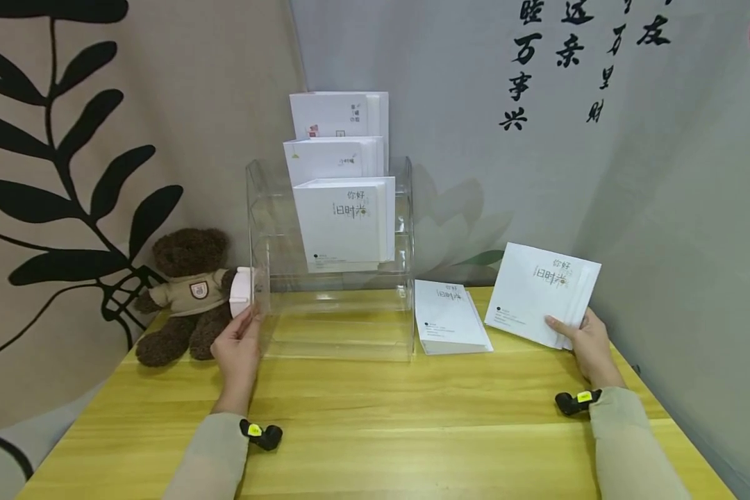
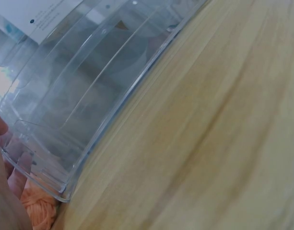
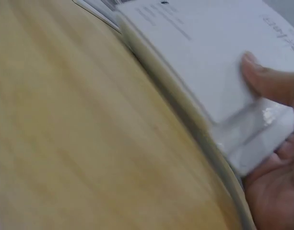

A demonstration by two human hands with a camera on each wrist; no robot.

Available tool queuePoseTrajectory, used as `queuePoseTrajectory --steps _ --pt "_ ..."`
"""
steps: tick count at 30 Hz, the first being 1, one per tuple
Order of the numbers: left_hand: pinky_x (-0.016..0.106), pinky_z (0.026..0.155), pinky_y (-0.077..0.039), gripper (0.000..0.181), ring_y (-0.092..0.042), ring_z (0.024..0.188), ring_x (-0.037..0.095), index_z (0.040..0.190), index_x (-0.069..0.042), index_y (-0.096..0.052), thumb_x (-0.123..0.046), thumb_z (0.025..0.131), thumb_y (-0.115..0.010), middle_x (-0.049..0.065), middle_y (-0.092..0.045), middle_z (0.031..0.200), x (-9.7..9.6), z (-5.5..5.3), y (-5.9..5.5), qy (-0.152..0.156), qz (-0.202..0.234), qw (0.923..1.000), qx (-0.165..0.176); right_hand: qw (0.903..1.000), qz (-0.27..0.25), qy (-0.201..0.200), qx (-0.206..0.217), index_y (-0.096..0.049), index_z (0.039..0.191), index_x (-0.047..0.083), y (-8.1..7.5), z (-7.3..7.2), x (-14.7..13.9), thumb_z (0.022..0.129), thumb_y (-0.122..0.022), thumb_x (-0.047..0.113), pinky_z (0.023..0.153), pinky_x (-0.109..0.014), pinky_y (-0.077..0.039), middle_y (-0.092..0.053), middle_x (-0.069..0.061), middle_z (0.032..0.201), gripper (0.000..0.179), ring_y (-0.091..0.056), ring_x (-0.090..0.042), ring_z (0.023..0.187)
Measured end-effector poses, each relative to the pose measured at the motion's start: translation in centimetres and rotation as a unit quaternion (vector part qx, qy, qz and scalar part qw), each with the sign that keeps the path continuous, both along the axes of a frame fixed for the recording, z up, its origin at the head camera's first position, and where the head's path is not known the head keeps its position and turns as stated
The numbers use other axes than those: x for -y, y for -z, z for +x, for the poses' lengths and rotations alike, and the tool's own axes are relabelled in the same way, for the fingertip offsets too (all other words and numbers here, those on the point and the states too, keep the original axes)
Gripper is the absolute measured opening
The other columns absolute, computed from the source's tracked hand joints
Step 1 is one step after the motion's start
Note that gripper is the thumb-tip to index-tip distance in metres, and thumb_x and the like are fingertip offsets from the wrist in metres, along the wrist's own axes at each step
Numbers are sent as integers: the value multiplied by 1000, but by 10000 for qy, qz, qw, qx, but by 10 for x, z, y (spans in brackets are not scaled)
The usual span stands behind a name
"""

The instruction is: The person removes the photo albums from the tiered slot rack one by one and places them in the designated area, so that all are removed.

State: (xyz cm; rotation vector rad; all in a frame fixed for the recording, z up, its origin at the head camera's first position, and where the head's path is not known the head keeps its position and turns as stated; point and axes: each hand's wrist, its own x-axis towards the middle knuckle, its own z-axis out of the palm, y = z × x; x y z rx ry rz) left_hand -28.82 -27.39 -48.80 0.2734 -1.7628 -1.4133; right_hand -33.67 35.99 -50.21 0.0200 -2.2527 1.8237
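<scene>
My right hand (image 1: pixel 594 347) holds a white square book (image 1: pixel 540 292) above the right rear of the table, thumb on its front cover and fingers behind. In the right wrist view, the thumb (image 3: pixel 266 79) presses the cover near one edge. My left hand (image 1: pixel 237 351) pinches the left side panel of a clear acrylic tiered rack (image 1: pixel 340 347); the left wrist view has its fingers (image 2: pixel 17 182) at that panel. Three white books stand stepped in the rack, the front one (image 1: pixel 344 226) lowest. Another white book (image 1: pixel 451 319) leans back just right of the rack.
A brown teddy bear (image 1: pixel 194 298) in a beige shirt sits left of the rack, with a white object (image 1: pixel 240 288) by its paw. Something orange and stringy (image 2: pixel 40 206) shows beyond the rack panel. Walls with leaf patterns and writing stand behind the wooden table (image 1: pixel 412 430).
</scene>
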Motion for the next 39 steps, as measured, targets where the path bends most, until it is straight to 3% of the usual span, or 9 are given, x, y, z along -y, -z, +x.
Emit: queuePoseTrajectory --steps 7,10,13,18,22,25,30,35,39 --pt "10 75 -53 25 -68 91 -6 117 -12 -77 -17 92 -76 9 -74 113 0 1 -1 24 82 9999 105 9892 -1446 207 135 -60 121 21 -6 1 0 89 -80 24 67 -17 -56 -71 15 98 38 -69 -2 81" --pt "10 76 -53 26 -68 93 -4 117 -13 -77 -19 92 -76 8 -74 114 1 0 -1 59 64 9999 116 9836 -1763 326 178 -62 121 16 -7 0 1 89 -80 24 67 -18 -57 -73 12 93 38 -69 -4 79" --pt "10 76 -53 26 -68 94 -4 118 -13 -77 -20 93 -75 8 -73 114 1 -1 -1 97 56 9999 108 9862 -1518 506 422 -58 133 9 -6 -3 0 88 -80 30 67 -16 -56 -72 13 88 54 -68 -3 76" --pt "10 77 -53 26 -68 93 -5 117 -11 -77 -17 92 -76 11 -73 114 2 -2 0 128 104 9999 -15 9910 -759 746 814 -39 151 -5 -7 -4 0 88 -78 42 68 -13 -53 -65 17 90 88 -62 0 78" --pt "10 77 -53 25 -68 91 -6 117 -10 -77 -14 92 -76 11 -73 113 2 -2 0 99 122 9999 -51 9894 -263 920 1096 -39 152 -5 -7 -4 0 87 -75 50 69 -11 -51 -60 13 97 92 -58 2 81" --pt "10 77 -53 25 -68 91 -6 116 -10 -77 -14 92 -76 10 -74 113 1 -1 -1 88 146 9998 -35 9881 -73 947 1210 -37 153 -3 -6 -5 1 87 -73 53 72 -10 -50 -60 -1 117 94 -56 1 88" --pt "11 77 -54 25 -68 91 -6 116 -8 -77 -13 92 -76 11 -73 113 1 -1 -1 126 140 9998 -74 9883 230 846 1248 -35 155 0 -4 -5 1 88 -70 58 78 -8 -46 -43 -21 150 96 -52 -5 109" --pt "10 76 -53 24 -68 89 -7 115 -6 -77 -10 91 -76 15 -73 111 0 -2 -1 108 142 9997 -176 9911 371 380 1222 -30 156 -1 -4 -5 0 90 -69 56 81 -8 -46 -36 -24 156 96 -52 -11 117" --pt "9 75 -53 23 -68 89 -5 114 -6 -78 -9 91 -75 16 -73 111 -1 -1 -2 99 149 9997 -158 9921 618 41 1094 -26 157 -1 -3 -6 -1 91 -68 55 88 -7 -45 -30 -22 160 96 -43 -26 139"
